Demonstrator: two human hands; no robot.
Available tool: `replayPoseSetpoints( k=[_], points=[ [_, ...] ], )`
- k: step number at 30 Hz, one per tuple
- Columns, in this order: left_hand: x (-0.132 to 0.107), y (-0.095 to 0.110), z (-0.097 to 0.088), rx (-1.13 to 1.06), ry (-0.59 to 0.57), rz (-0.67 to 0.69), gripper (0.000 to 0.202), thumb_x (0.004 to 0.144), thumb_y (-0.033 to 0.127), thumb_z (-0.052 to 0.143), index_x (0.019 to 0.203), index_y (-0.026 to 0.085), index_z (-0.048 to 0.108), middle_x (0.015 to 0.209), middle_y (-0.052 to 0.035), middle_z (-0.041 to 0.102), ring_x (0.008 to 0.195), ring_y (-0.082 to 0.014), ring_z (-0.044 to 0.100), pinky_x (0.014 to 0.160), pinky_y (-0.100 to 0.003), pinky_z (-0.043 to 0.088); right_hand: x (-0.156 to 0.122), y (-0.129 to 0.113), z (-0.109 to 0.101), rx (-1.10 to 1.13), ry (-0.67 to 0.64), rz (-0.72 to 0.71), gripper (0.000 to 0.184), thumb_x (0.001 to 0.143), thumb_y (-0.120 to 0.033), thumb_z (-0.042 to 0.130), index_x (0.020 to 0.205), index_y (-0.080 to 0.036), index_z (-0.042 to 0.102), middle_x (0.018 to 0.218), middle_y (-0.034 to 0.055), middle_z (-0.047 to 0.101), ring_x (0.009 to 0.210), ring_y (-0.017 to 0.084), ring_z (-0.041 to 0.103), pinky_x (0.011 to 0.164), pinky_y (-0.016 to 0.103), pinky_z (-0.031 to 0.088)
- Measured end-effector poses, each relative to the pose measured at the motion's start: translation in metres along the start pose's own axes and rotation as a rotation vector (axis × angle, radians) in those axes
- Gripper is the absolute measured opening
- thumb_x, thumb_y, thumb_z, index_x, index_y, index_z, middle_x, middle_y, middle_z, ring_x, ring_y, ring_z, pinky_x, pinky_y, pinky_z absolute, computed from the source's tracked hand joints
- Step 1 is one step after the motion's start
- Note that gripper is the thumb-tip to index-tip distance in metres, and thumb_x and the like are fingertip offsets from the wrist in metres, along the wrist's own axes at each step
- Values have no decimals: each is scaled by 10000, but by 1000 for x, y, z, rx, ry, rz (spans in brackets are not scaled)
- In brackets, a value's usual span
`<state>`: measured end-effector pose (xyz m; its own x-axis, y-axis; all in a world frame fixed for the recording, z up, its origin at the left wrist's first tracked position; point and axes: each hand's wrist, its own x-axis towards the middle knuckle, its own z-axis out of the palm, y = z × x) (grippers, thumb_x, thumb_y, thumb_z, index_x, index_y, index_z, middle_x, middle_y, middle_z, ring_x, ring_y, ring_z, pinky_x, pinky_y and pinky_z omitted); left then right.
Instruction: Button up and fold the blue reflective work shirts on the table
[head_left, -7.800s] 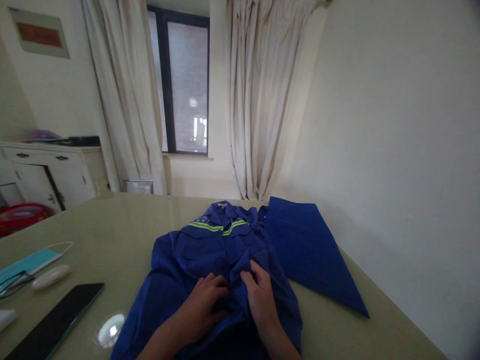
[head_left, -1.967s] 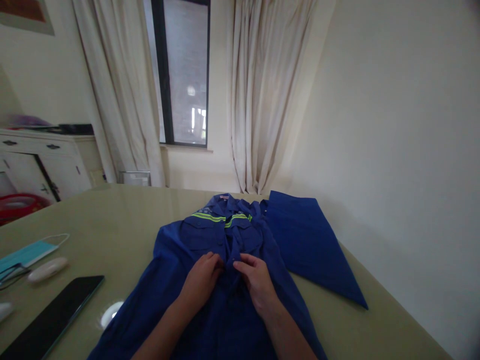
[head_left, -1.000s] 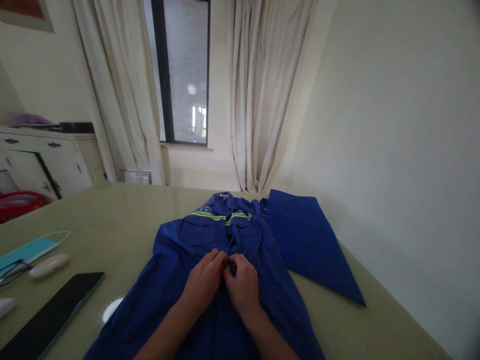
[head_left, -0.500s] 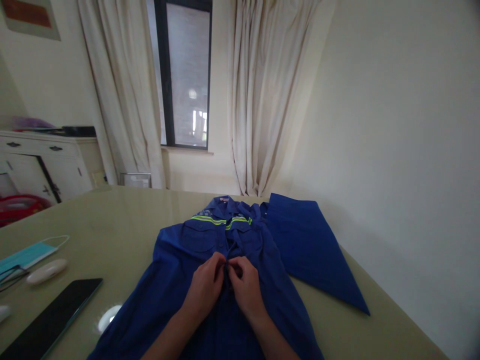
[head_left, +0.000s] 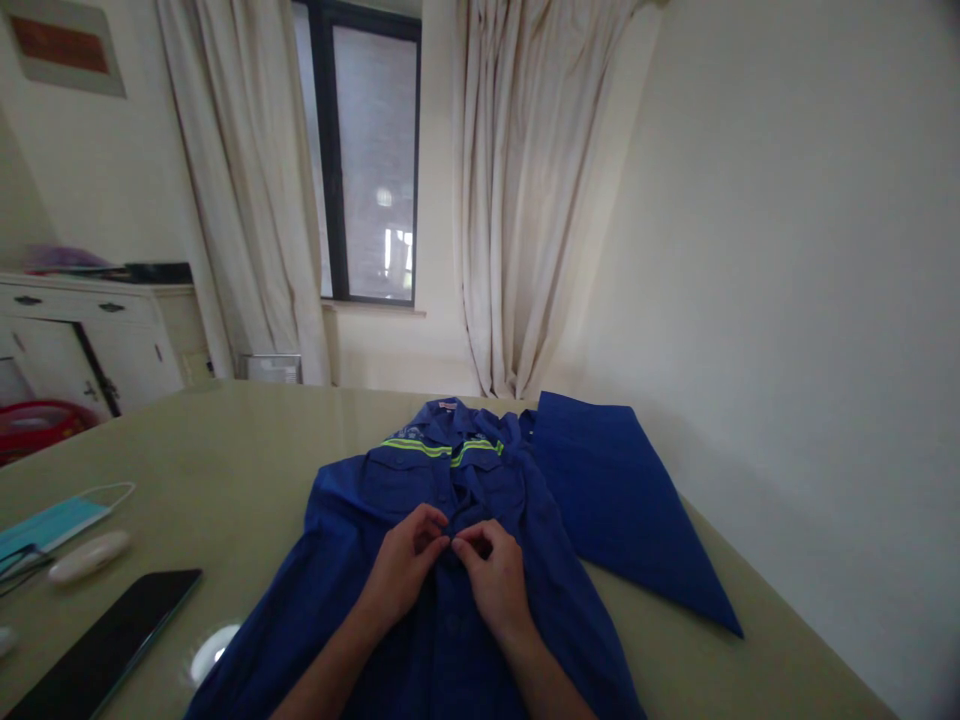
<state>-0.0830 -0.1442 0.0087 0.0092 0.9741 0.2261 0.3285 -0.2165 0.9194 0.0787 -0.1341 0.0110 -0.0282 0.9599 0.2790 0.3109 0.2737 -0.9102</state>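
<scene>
A blue work shirt (head_left: 352,560) with yellow-green reflective stripes across the chest lies face up on the beige table (head_left: 225,450), collar toward the window. My left hand (head_left: 405,565) and my right hand (head_left: 491,580) meet at the shirt's front placket, mid-chest. Both pinch the fabric edges there with thumb and fingers closed, fingertips almost touching. What sits between the fingertips is too small to make out. One blue sleeve (head_left: 622,500) is spread flat to the right.
On the table's left lie a black phone (head_left: 105,650), a white oval object (head_left: 88,556) and a light blue face mask (head_left: 52,520). A white cabinet (head_left: 90,340) stands at the left wall; curtains and a dark window are behind. A plain wall runs along the right.
Both hands have worked up the shirt's front from the lower placket to mid-chest and drawn together. In the last half second they stayed pinched at nearly the same spot.
</scene>
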Motion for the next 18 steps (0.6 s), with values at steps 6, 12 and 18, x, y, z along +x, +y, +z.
replayPoseSetpoints(
  k=[6,12,18],
  points=[
    [-2,13,-1,272,-92,67,199,891,244,525,1015,263,679,870,8,743,799,-176,693,730,-249,492,6,6,0,55,27,99,146,738,-305,698,755,-181,774,726,41,715,678,196,608,639,290,446],
    [-4,13,-1,427,-104,150,225,929,213,507,1058,303,667,1039,11,753,973,-183,693,872,-273,500,9,13,-1,248,-34,194,242,706,-397,737,745,-161,771,710,54,738,700,214,651,668,301,479],
    [-7,11,2,519,-98,228,245,1000,235,434,1089,285,658,1088,-2,732,1009,-170,681,930,-271,494,4,11,-2,-23,0,44,228,844,-360,598,797,-178,727,758,57,721,723,211,655,687,297,485]
  ],
)
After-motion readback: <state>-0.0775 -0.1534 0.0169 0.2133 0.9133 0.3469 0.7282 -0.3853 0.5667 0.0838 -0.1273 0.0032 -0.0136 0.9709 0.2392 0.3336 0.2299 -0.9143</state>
